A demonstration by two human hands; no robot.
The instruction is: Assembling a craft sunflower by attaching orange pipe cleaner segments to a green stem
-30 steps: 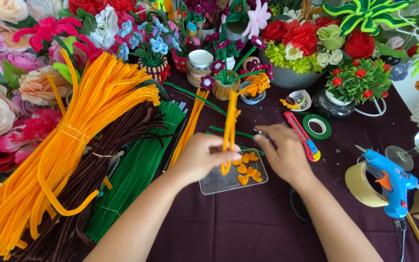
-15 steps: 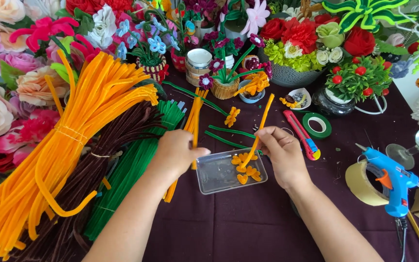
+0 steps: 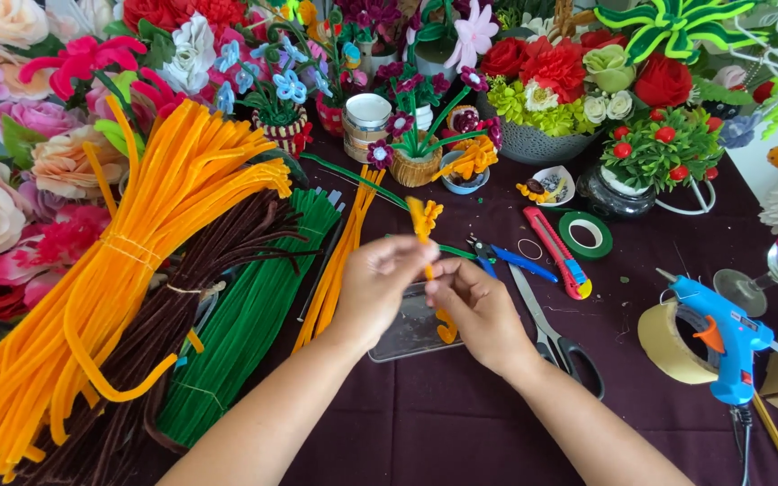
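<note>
My left hand (image 3: pixel 387 286) and my right hand (image 3: pixel 472 306) meet over a clear plastic tray (image 3: pixel 400 335) on the dark purple tablecloth. Both pinch one orange pipe cleaner (image 3: pixel 424 220). Its looped top sticks up above my fingers, and its lower end curls below my right hand over the tray. A thin bunch of orange pipe cleaners (image 3: pixel 342 256) lies just left of my left hand.
Big bundles of orange (image 3: pixel 128 261), brown (image 3: pixel 137 360) and green pipe cleaners (image 3: pixel 245 324) lie at left. Scissors (image 3: pixel 556 346), blue pliers (image 3: pixel 506 256), a red box cutter (image 3: pixel 558 252), green tape (image 3: pixel 585 235), a tape roll (image 3: pixel 668 342) and a blue glue gun (image 3: pixel 722 333) sit at right. Flower arrangements line the back.
My left hand came back from the thin orange bunch and joined my right hand. The orange pipe cleaner was lifted off the tray and now stands upright between both hands.
</note>
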